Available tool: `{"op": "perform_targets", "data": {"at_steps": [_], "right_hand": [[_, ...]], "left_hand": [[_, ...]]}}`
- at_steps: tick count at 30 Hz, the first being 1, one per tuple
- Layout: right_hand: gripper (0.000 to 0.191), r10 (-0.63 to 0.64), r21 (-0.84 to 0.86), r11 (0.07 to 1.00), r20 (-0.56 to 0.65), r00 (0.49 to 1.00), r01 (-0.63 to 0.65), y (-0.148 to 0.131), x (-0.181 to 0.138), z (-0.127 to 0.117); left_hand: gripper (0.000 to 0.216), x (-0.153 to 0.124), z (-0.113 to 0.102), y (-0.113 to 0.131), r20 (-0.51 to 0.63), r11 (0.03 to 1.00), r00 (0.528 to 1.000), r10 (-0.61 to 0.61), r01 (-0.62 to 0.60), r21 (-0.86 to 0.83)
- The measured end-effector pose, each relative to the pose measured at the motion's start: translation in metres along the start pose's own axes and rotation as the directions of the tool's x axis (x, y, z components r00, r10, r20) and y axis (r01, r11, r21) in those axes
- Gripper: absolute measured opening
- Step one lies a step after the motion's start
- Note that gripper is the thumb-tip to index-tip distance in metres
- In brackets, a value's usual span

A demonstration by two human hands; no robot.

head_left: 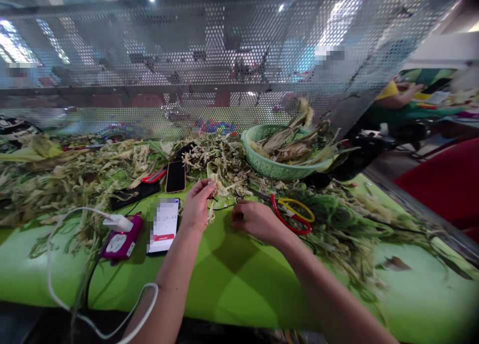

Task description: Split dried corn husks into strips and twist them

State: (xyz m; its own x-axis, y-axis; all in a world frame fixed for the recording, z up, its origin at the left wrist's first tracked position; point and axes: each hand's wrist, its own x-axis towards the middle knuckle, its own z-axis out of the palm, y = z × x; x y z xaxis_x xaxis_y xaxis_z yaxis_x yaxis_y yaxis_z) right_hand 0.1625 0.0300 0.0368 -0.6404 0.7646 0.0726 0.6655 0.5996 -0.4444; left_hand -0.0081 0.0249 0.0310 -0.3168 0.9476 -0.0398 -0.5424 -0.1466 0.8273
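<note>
Over the green tabletop (224,284), my left hand (198,204) pinches a pale piece of corn husk (214,178) between thumb and fingers. Just to its right, my right hand (254,218) is closed with its fingers curled in; what they hold, if anything, is hidden. A thin dark cord (224,207) runs between the two hands. Scissors with red and yellow handles (295,215) lie beside my right wrist. Behind the hands spreads a heap of small husk scraps (213,152).
A green basket (277,172) of dry husks stands behind right. Left lie a lit phone (163,227), a dark phone (175,177), and a purple power strip (123,238) with a white charger (118,223); its cable crosses my left forearm. A perforated metal screen (187,60) rises behind. Another person's arm (396,97) shows far right.
</note>
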Motion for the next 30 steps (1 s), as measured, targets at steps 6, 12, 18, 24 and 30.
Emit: {"op": "perform_targets", "data": {"at_steps": [6, 12, 18, 24, 30], "right_hand": [[0.008, -0.07, -0.144, 0.987, 0.052, 0.996, 0.077, -0.011, -0.003, 0.007], [0.012, 0.055, 0.146, 0.988, -0.077, 0.996, -0.044, -0.002, 0.002, -0.004], [0.009, 0.244, 0.779, 0.627, -0.191, 0.951, -0.004, 0.013, 0.006, -0.015], [0.013, 0.223, 0.795, 0.606, -0.199, 0.954, 0.025, 0.014, 0.004, -0.02], [0.008, -0.074, 0.118, 0.991, 0.041, 0.996, 0.069, -0.001, 0.0, -0.001]], "left_hand": [[0.025, 0.004, -0.003, -0.001, -0.006, 0.993, 0.999, -0.035, 0.034, -0.11], [0.023, 0.001, -0.001, 0.0, 0.09, 0.986, 0.99, -0.112, 0.122, -0.117], [0.026, -0.004, 0.001, 0.003, 0.163, 0.973, 0.965, -0.206, 0.22, -0.073], [0.028, -0.003, 0.0, 0.005, 0.163, 0.969, 0.959, -0.234, 0.243, -0.042], [0.026, 0.0, -0.005, 0.008, 0.099, 0.988, 0.985, -0.14, 0.146, -0.057]]}}
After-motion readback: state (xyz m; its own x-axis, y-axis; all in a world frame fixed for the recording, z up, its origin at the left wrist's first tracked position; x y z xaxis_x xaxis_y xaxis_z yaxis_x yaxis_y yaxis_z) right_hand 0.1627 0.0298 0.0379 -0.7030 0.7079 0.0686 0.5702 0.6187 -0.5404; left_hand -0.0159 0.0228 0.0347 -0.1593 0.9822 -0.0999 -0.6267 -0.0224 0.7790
